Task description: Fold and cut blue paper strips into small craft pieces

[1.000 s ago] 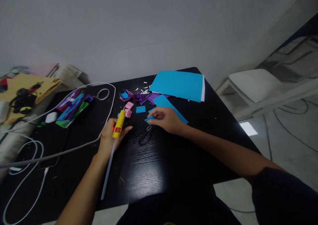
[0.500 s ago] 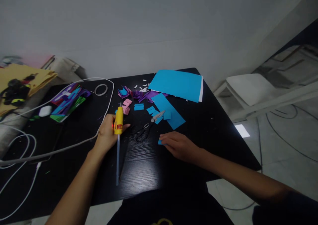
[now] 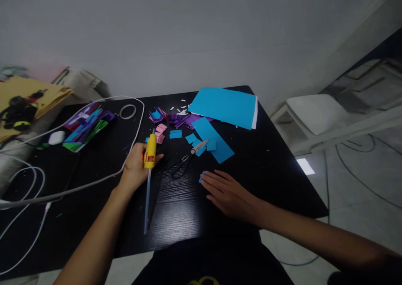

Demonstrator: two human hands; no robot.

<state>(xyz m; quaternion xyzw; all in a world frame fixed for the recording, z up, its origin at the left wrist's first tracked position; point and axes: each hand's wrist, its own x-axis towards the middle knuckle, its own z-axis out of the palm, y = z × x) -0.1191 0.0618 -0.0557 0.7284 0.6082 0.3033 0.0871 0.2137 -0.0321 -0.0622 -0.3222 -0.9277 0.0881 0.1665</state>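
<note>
My left hand [image 3: 137, 166] is wrapped round a yellow glue gun [image 3: 150, 151], its nozzle pointing away and a long clear glue stick [image 3: 147, 205] trailing from its rear. Lying flat on the black table, my right hand [image 3: 224, 191] has its fingers stretched over a small blue paper piece [image 3: 202, 177], mostly hidden beneath the fingertips. Between and beyond the hands are scissors [image 3: 185, 158] with parted blades, their tips on small blue pieces. A blue strip [image 3: 213, 140], folded blue pieces [image 3: 175, 134] and pink pieces [image 3: 160, 130] lie close by.
Large blue sheets [image 3: 224, 106] lie at the back of the table [image 3: 266, 184], beside purple folded paper [image 3: 158, 115] and white scraps. A white cable [image 3: 94, 183] loops across the left, near a coloured paper bundle [image 3: 88, 125] and a tape ring [image 3: 127, 112]. A white stool [image 3: 317, 113] stands right.
My right hand has flattened, its fingers spreading over the small blue piece, which shows less now. My left hand keeps hold of the glue gun, whose glue stick has tilted slightly left.
</note>
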